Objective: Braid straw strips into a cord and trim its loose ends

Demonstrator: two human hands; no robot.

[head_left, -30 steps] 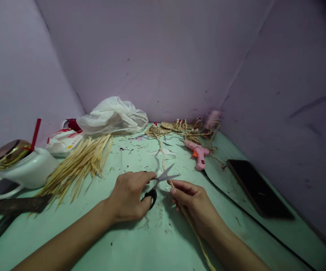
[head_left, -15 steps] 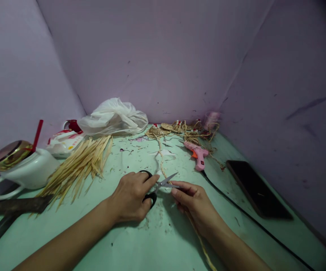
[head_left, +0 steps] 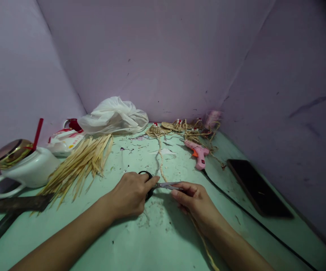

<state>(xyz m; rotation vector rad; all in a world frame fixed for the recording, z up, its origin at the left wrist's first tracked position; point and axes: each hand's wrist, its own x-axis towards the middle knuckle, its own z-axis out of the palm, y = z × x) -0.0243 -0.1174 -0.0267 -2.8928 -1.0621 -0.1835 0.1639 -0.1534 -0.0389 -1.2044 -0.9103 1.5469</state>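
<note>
My left hand [head_left: 131, 194] is closed around the black handles of a pair of scissors [head_left: 165, 185], whose blades are together and point right. The twisted straw cord [head_left: 161, 162] runs down from a small woven hat with red and white beads [head_left: 155, 130] to the blades. Whether it is cut through there, I cannot tell. My right hand [head_left: 195, 199] pinches the cord by the scissor tips. From under its palm a straw strand [head_left: 204, 242] trails toward the front edge.
Right of centre lies a pink glue gun [head_left: 199, 153] with a black cable [head_left: 236, 209]; a dark phone [head_left: 259, 188] is beside it. To the left are raffia strips [head_left: 80, 162], a white mug [head_left: 31, 169] and a hammer-like tool [head_left: 21, 203]. A plastic bag [head_left: 114, 114] sits behind.
The scissor blades, spread apart around the cord before, have closed together. The fingers of my left hand have drawn in on the handles, while my right hand has stayed nearly still.
</note>
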